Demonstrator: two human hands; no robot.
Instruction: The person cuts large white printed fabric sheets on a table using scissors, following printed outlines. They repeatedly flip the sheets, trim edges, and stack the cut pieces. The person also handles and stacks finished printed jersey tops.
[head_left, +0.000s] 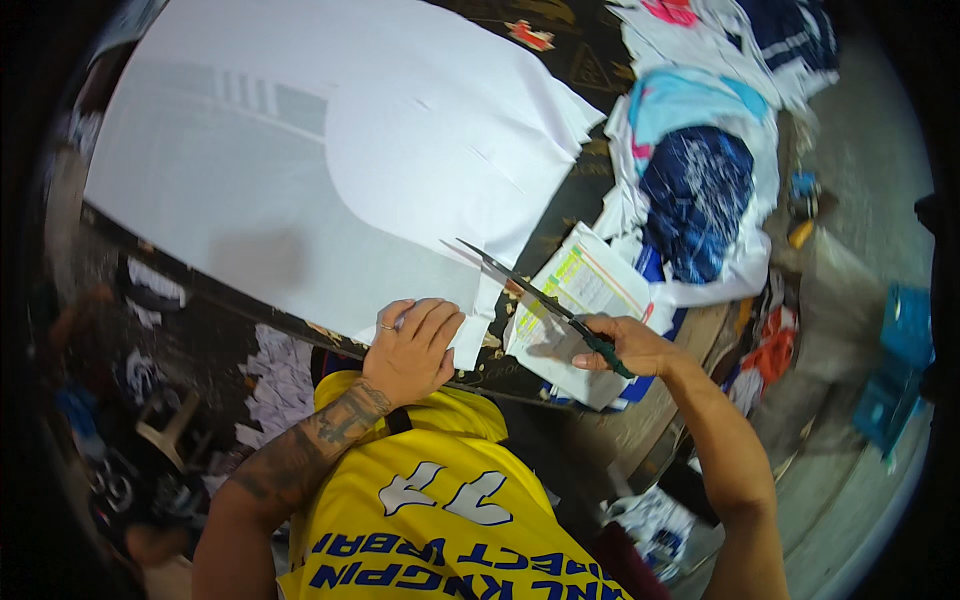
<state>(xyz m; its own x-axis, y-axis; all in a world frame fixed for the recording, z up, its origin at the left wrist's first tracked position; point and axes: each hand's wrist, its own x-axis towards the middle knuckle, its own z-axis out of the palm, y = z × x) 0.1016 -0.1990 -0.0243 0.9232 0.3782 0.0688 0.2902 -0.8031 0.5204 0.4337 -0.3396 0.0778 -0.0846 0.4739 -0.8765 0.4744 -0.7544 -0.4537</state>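
Observation:
A large sheet of white fabric [420,120] covers most of the dark table, with a curved edge between its brighter part and a greyer area nearer me. My left hand [415,345] rests palm down on the fabric at the table's near edge, fingers bent slightly and laid on the cloth; a ring shows on one finger. My right hand [630,348] is closed round the dark green handles of long scissors [545,298]. Their dark blades point up and left, the tips over the fabric near the end of the curve. Whether the blades touch the cloth, I cannot tell.
Beneath the scissors lies a printed paper packet [578,280] at the table's right. Beyond it is a heap of clothes with a dark blue bundle [697,190]. White scraps [285,385] lie below left. A turquoise container [900,360] stands on the floor far right.

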